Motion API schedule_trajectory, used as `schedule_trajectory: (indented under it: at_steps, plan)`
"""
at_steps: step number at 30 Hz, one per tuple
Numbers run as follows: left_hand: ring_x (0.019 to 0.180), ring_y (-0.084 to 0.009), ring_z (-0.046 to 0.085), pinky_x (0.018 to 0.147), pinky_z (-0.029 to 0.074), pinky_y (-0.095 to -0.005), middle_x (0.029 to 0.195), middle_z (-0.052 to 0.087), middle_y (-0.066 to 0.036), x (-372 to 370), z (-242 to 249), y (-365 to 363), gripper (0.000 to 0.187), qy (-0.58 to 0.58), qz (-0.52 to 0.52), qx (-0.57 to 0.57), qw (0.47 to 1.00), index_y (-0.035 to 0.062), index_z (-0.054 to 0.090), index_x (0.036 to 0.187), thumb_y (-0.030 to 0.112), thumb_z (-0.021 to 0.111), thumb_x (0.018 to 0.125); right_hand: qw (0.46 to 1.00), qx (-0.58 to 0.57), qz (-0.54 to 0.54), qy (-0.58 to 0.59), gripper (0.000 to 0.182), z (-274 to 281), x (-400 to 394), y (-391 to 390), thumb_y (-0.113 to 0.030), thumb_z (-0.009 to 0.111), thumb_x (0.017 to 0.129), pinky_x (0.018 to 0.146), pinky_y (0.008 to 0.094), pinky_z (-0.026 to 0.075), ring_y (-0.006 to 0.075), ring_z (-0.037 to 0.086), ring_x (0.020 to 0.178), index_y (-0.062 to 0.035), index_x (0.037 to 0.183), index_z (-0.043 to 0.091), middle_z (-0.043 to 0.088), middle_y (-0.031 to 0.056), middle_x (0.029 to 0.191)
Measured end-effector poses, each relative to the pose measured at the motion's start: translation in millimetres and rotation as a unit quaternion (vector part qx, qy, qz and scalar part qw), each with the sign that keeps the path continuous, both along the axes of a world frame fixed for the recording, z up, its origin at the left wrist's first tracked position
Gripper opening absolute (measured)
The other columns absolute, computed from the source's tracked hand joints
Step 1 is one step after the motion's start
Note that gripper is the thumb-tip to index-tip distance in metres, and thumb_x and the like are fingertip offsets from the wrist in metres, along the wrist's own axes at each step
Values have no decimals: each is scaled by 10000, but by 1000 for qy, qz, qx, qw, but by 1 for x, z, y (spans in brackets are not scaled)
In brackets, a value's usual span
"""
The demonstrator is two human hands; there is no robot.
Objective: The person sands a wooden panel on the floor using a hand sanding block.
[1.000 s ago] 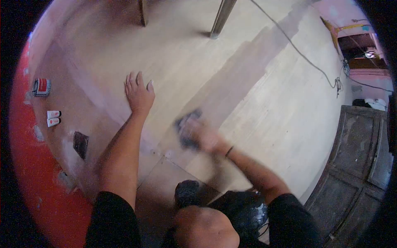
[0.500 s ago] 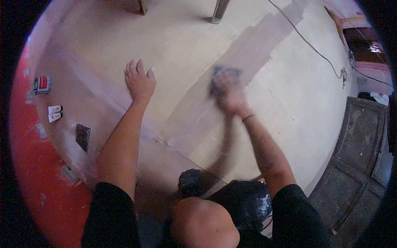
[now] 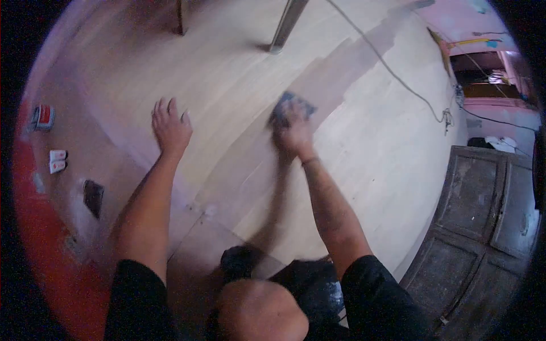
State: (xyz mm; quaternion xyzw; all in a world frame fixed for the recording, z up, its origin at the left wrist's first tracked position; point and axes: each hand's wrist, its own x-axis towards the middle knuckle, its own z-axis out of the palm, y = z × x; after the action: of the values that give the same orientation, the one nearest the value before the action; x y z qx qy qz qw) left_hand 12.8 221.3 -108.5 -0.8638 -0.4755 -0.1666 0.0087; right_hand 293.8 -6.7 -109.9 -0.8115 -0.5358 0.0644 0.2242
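Observation:
My right hand [image 3: 294, 132] presses a dark square sheet that looks like sandpaper [image 3: 307, 108] against a broad pale panel [image 3: 364, 176]. The sheet lies on a greyish-brown band [image 3: 236, 165] that crosses the panel diagonally, and its corners stick out past my fingers. Farther left, my left hand [image 3: 172, 132] rests palm down on the pale surface with fingers apart, holding nothing. A second dark piece [image 3: 94, 198] lies by itself on the brownish area, left of my left forearm.
Two small white tubes [image 3: 57, 161] and a red-labelled can [image 3: 43, 117] stand at the left, near a red surface [image 3: 34, 227]. A metal leg [image 3: 286, 28] meets the panel at the top. A cable [image 3: 392, 74] runs across the upper right. A dark panelled door [image 3: 472, 227] lies lower right.
The view has shifted, so most things sit farther left. My right hand and the sheet, smeared by motion before, now show more sharply on the band. My left hand stays flat.

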Motion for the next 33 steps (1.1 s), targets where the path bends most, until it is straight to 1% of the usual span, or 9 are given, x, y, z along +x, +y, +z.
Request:
schedule_trajectory:
  at_steps: [3,6,10,16,20,23,26,29,33]
  plan:
    - [1367,-396,387,1156,288,-532,1417,453,-232,-13,-2,-17,583,10,-10,6,1000,41,501,1352,312,682,869,993,-83,-64,-56,715,24,-81,11,-333,601,880,1162,639,163,389,249,1479,-57,1503,382,340,155,1584]
    - [1360,-401,391,1151,291,-533,1401,465,-241,12,3,16,590,-7,4,41,999,39,507,1348,325,684,863,950,-174,257,-18,584,35,-210,-30,-291,455,934,1199,615,76,346,201,1509,-129,1493,413,277,139,1617]
    - [1355,-402,391,1140,311,-522,1437,433,-227,4,9,3,580,-24,-8,-4,1000,24,492,1369,286,675,884,925,-77,366,74,574,13,-195,-54,-288,453,922,1205,606,87,306,200,1516,-180,1485,428,279,66,1627]
    - [1367,-403,378,1156,287,-519,1446,427,-224,8,7,2,586,-20,3,12,1000,37,490,1375,290,680,882,992,-50,-85,-73,692,-21,-59,0,-271,557,888,1177,630,151,414,201,1492,-121,1531,350,288,112,1616]
    - [1376,-395,369,1166,261,-539,1427,436,-237,6,1,1,617,-31,-1,0,1000,37,490,1362,302,700,846,921,-186,333,82,579,37,-218,-42,-252,405,946,1208,590,98,352,186,1513,-179,1521,386,259,101,1631]
    - [1369,-403,374,1161,268,-541,1417,445,-239,0,2,-2,608,-20,7,2,1000,34,503,1350,310,700,845,902,-155,392,91,577,17,-167,-35,-258,394,946,1218,566,91,303,184,1521,-185,1519,389,244,91,1638]
    - [1383,-389,365,1158,269,-531,1454,429,-228,3,6,-1,582,-25,-2,-17,1000,48,510,1370,302,680,875,995,-12,102,11,726,-12,-54,-14,-289,625,861,1189,583,166,356,264,1479,-130,1522,370,328,156,1589]
    - [1375,-388,376,1150,285,-527,1444,444,-223,2,-2,-3,582,-5,7,2,1000,50,519,1364,328,674,877,994,-41,-83,-61,726,-2,-103,-5,-260,614,851,1146,650,180,440,235,1469,-90,1513,368,302,190,1593]
    - [1343,-390,413,1126,322,-520,1416,471,-213,2,-1,0,578,-11,10,29,999,54,532,1347,359,670,876,949,-67,281,123,589,20,-261,-47,-226,432,909,1199,600,104,342,202,1509,-160,1494,425,269,136,1621]
